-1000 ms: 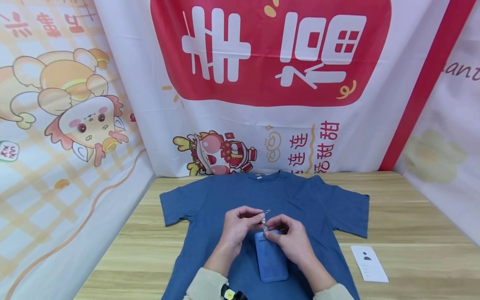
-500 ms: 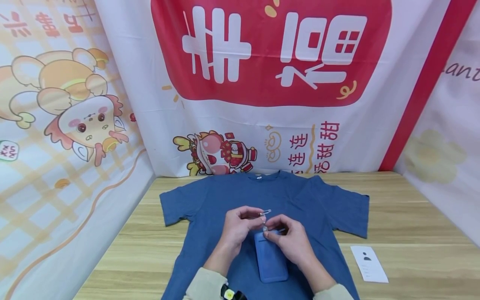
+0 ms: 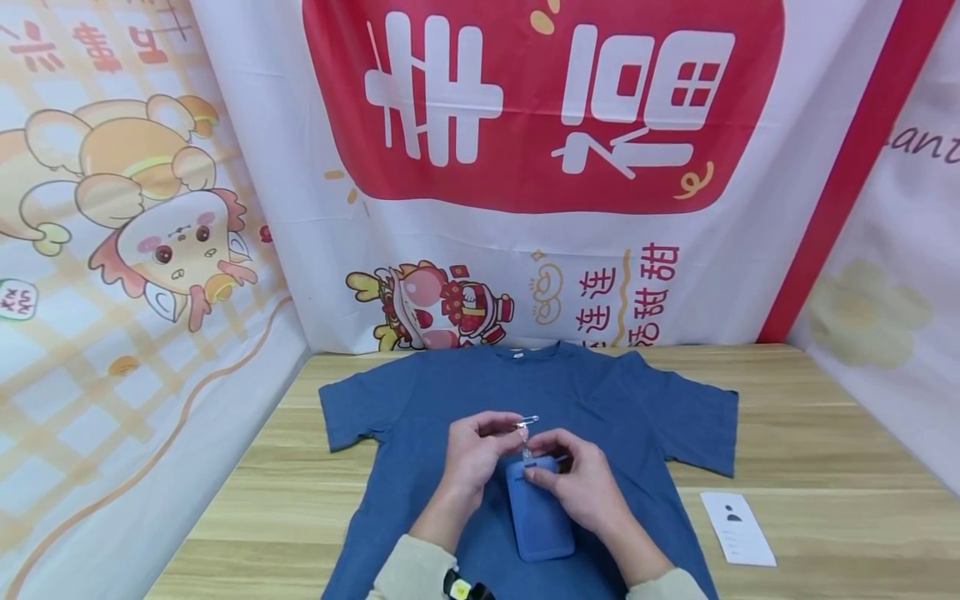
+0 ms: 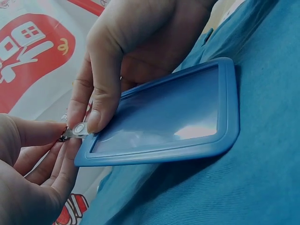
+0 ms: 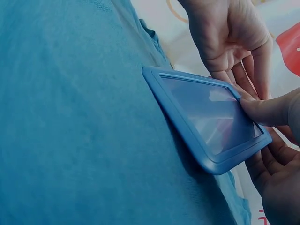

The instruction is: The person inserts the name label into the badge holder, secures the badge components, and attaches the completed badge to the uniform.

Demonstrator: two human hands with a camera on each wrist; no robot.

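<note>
A blue badge holder [image 3: 542, 517] with a clear window [image 4: 164, 112] is tilted up over the blue T-shirt [image 3: 465, 375], its lower end close to the cloth. My right hand [image 3: 585, 479] grips its top edge, thumb on the front face. A short clear strap with a snap [image 4: 80, 127] joins the holder to a small metal clip [image 4: 65, 135]. My left hand [image 3: 472, 458] pinches that clip between thumb and fingers. Above the left fingertips a silver safety pin [image 3: 529, 420] sticks out to the right. Fingers partly hide the clip.
A white card [image 3: 738, 527] with a printed person icon lies on the wooden table [image 3: 832, 467], right of the shirt. Printed cloth hangs behind the table [image 3: 525, 275] and along both sides. A watch-like band [image 3: 461, 587] is on the left wrist.
The holder has risen slightly toward the left hand. My right thumb has gone from the strap onto the holder's top edge. The safety pin has shifted a little left.
</note>
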